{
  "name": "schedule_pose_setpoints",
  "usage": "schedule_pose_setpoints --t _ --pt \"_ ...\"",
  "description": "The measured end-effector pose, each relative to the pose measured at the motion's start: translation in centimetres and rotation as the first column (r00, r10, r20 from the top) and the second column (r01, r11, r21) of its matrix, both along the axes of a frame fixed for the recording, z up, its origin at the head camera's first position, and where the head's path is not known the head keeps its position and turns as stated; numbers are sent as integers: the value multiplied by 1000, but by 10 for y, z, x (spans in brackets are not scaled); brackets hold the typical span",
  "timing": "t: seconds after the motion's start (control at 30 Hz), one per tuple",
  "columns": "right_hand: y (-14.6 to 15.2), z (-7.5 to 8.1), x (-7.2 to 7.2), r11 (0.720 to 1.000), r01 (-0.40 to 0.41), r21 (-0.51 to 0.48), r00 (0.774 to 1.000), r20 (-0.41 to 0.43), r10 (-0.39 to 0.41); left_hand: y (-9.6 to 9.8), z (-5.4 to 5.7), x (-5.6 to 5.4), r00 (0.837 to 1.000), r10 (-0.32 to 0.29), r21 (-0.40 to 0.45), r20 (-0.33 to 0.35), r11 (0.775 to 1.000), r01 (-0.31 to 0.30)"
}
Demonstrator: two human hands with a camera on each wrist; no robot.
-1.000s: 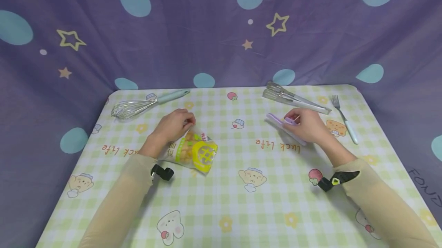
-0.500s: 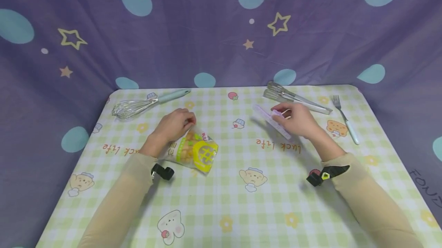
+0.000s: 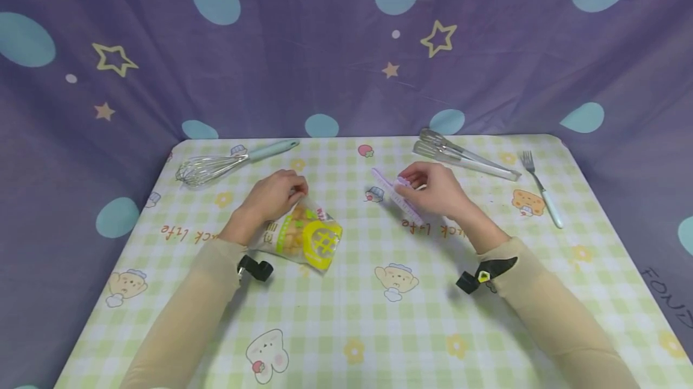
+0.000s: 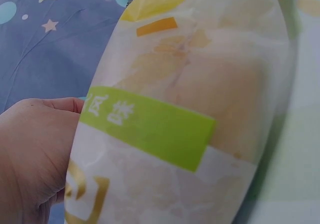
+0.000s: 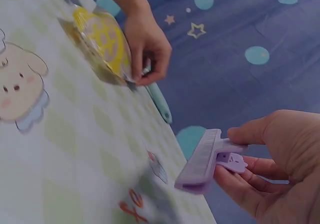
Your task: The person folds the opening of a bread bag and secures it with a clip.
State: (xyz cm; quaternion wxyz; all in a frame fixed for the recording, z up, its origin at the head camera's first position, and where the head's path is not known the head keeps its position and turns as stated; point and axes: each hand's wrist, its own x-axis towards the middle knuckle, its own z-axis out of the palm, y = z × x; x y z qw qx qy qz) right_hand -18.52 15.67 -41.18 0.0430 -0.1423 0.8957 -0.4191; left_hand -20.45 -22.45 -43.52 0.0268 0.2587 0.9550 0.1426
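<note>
My left hand pinches the top corner of a clear snack bag with yellow and green print, which lies tilted on the table. In the left wrist view the bag covers most of the picture and hides the fingertips. My right hand pinches a purple bag clip by its grip tabs, held just above the table to the right of the bag. Seen from the right wrist, the long ribbed bar of the clip points away from the thumb and fingers.
A whisk with a pale green handle lies at the back left. Metal tongs lie at the back right, and a fork sits near the right edge. A purple curtain hangs behind the checked table cover.
My right hand has lifted the purple bag clip from the table and carried it left, towards the snack bag. The left hand keeps its place on the bag's corner.
</note>
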Motion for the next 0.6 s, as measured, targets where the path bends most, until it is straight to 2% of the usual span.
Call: schedule_pose_setpoints --t 0.33,0.6 --pt "-35 -8 7 995 -87 -39 996 -22 87 1 2 0 1000 11 -4 12 1000 -11" --pt "-57 -13 13 990 -69 -120 998 -4 68 1 0 -1 999 25 -9 23 1000 -24"
